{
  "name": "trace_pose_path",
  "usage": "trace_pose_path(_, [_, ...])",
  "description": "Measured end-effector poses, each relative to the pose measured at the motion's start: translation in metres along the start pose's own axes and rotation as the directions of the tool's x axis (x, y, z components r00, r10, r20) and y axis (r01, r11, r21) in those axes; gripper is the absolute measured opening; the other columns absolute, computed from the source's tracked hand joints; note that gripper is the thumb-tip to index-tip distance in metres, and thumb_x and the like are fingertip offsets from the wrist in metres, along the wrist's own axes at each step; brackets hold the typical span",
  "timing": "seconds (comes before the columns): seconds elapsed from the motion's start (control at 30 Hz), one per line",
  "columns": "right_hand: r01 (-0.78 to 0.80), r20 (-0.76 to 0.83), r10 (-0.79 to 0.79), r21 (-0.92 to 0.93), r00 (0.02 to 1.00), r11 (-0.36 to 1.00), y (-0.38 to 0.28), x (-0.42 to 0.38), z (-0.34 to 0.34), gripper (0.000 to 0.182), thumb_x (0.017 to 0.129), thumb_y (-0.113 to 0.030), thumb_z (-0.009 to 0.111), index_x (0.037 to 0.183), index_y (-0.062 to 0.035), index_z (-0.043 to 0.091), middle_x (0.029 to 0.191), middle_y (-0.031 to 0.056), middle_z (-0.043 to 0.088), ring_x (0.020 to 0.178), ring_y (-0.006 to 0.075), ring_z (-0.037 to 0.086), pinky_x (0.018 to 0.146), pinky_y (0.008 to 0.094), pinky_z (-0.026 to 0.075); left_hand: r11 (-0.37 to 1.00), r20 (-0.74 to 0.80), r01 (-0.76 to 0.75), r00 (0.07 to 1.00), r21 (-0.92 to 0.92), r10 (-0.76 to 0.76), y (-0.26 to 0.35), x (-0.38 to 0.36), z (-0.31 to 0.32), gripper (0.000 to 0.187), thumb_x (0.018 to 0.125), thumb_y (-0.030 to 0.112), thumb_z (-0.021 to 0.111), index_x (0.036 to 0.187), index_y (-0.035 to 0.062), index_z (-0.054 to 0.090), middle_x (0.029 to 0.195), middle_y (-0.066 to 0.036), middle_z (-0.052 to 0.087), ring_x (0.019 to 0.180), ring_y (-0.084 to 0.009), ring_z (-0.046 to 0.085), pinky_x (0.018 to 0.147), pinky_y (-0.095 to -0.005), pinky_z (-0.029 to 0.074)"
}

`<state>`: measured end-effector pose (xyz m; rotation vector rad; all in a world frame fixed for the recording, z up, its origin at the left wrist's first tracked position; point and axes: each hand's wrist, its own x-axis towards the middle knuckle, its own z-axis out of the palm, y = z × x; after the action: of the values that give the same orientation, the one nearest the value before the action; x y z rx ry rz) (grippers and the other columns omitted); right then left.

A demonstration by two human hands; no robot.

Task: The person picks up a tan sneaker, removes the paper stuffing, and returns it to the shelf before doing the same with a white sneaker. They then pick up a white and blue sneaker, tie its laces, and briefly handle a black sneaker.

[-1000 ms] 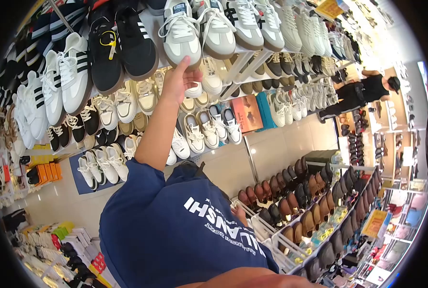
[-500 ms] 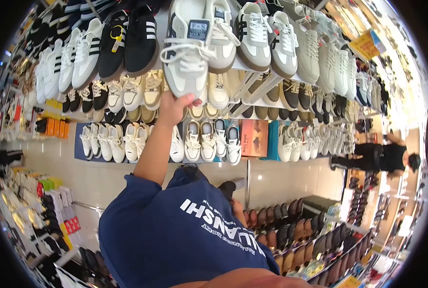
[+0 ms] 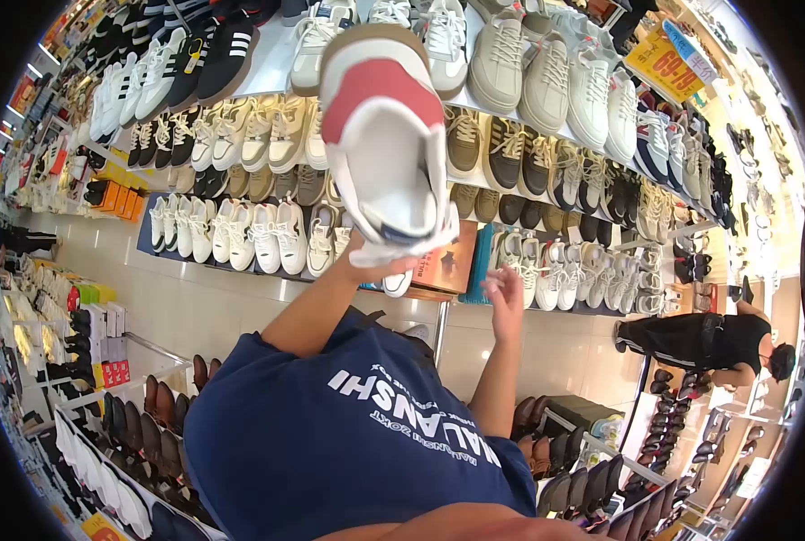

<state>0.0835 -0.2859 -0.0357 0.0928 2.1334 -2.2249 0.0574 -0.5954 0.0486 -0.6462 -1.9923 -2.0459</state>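
Showing its red-and-white sole, sneaker (image 3: 386, 144) (left hand (image 3: 366, 266) gripping).

sneaker (image 3: 386, 144): matt rubber sole (red patch) | floor (image 3: 195, 302): glossy tile

From my feed, the sneaker (image 3: 386, 144) shows me only its sole, so its upper is hidden, and it covers most of my left hand (image 3: 366, 267), leaving just fingertips under its heel. My right hand (image 3: 507, 293) is motion-blurred, so its finger pose is unclear. The yellow price sign (image 3: 662, 63) is too distorted to read fully.
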Motion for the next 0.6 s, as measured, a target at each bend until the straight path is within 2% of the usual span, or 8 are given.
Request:
trace_pose_path(0.03, [0.096, 0.068, -0.098, 0.030, 0.993, 0.995, -0.042, 0.000, 0.007, 0.073, 0.083, -0.031, 0.075, 0.143, -0.0068, 0.040, 0.125, 0.0120, 0.057, 0.108, 0.0229, 0.060, 0.091, 0.0348, 0.047, 0.965, 0.189, -0.073, 0.982, 0.252, 0.025, -0.004, -0.002, 0.001, 0.060, 0.074, 0.013, 0.082, 0.129, 0.0060, 0.058, 0.127, -0.010, 0.063, 0.117, -0.0222, 0.059, 0.100, -0.0382, 0.048])
trace_pose_path(0.17, [0.424, 0.298, -0.453, 0.159, 0.841, 0.892, -0.144, -0.007, 0.049, 0.106, 0.066, -0.027, 0.091, 0.149, -0.0027, 0.029, 0.134, 0.0137, 0.051, 0.126, 0.0243, 0.050, 0.105, 0.0419, 0.040, 0.955, 0.162, 0.256, 0.959, -0.152, -0.232, 0.019, -0.013, 0.047, 0.060, 0.074, 0.014, 0.082, 0.128, 0.0020, 0.058, 0.124, -0.012, 0.064, 0.116, -0.0215, 0.061, 0.098, -0.0374, 0.049])
trace_pose_path(0.23, [0.399, 0.356, -0.415, 0.124, 0.837, 0.909, -0.128, -0.005, 0.068, 0.119, 0.055, -0.020, 0.096, 0.148, 0.0004, 0.024, 0.139, 0.0154, 0.047, 0.127, 0.0236, 0.049, 0.106, 0.0424, 0.041, 0.950, 0.056, 0.305, 0.952, -0.067, -0.302, 0.037, -0.022, 0.068, 0.058, 0.075, 0.015, 0.081, 0.126, 0.0000, 0.059, 0.120, -0.013, 0.067, 0.111, -0.0212, 0.064, 0.094, -0.0360, 0.052])
trace_pose_path(0.27, [0.223, 0.251, -0.332, 0.379, 0.909, 0.898, -0.126, -0.008, 0.087, 0.105, 0.055, -0.010, 0.095, 0.140, 0.0035, 0.035, 0.132, 0.0147, 0.053, 0.118, 0.0227, 0.056, 0.100, 0.0388, 0.048, 0.965, 0.027, 0.262, 0.965, 0.016, -0.262, 0.025, -0.034, 0.073, 0.051, 0.077, 0.017, 0.079, 0.122, -0.0003, 0.061, 0.111, -0.014, 0.070, 0.104, -0.0222, 0.068, 0.089, -0.0353, 0.053])
trace_pose_path(0.3, [0.178, 0.105, -0.212, 0.263, 0.972, 0.948, -0.125, -0.004, 0.097, 0.082, 0.061, -0.003, 0.090, 0.131, 0.0036, 0.046, 0.120, 0.0123, 0.061, 0.106, 0.0216, 0.063, 0.090, 0.0334, 0.053, 0.958, -0.059, 0.247, 0.969, 0.148, -0.241, 0.027, -0.037, 0.080, 0.047, 0.078, 0.017, 0.078, 0.119, -0.0001, 0.062, 0.106, -0.015, 0.071, 0.098, -0.0230, 0.070, 0.085, -0.0345, 0.054])
trace_pose_path(0.37, [0.203, 0.089, -0.251, 0.361, 0.964, 0.910, -0.126, 0.006, 0.112, 0.063, 0.067, 0.002, 0.084, 0.121, 0.0039, 0.053, 0.110, 0.0099, 0.065, 0.098, 0.0194, 0.065, 0.085, 0.0321, 0.055, 0.861, 0.061, 0.302, 0.933, 0.409, -0.356, 0.034, -0.039, 0.064, 0.061, 0.075, 0.018, 0.080, 0.127, -0.0020, 0.055, 0.117, -0.017, 0.066, 0.112, -0.0249, 0.064, 0.095, -0.0383, 0.050])
trace_pose_path(0.47, [0.129, 0.133, -0.182, 0.332, 0.974, 0.934, -0.116, 0.012, 0.128, 0.062, 0.070, 0.004, 0.081, 0.124, 0.0017, 0.050, 0.113, 0.0096, 0.064, 0.099, 0.0174, 0.064, 0.086, 0.0321, 0.054, 0.878, 0.249, 0.383, 0.855, 0.288, -0.454, 0.036, -0.036, 0.022, 0.080, 0.072, 0.022, 0.084, 0.138, -0.0005, 0.046, 0.130, -0.016, 0.060, 0.117, -0.0270, 0.061, 0.099, -0.0410, 0.047])
trace_pose_path(0.6, [0.127, 0.191, -0.209, 0.368, 0.959, 0.921, -0.101, 0.010, 0.169, 0.069, 0.070, 0.001, 0.082, 0.130, -0.0002, 0.046, 0.118, 0.0107, 0.062, 0.106, 0.0194, 0.062, 0.094, 0.0350, 0.051, 0.939, 0.131, 0.301, 0.951, -0.167, -0.282, 0.036, -0.046, -0.043, 0.113, 0.065, 0.049, 0.087, 0.152, 0.0086, 0.028, 0.146, -0.013, 0.044, 0.132, -0.0281, 0.047, 0.108, -0.0432, 0.036])
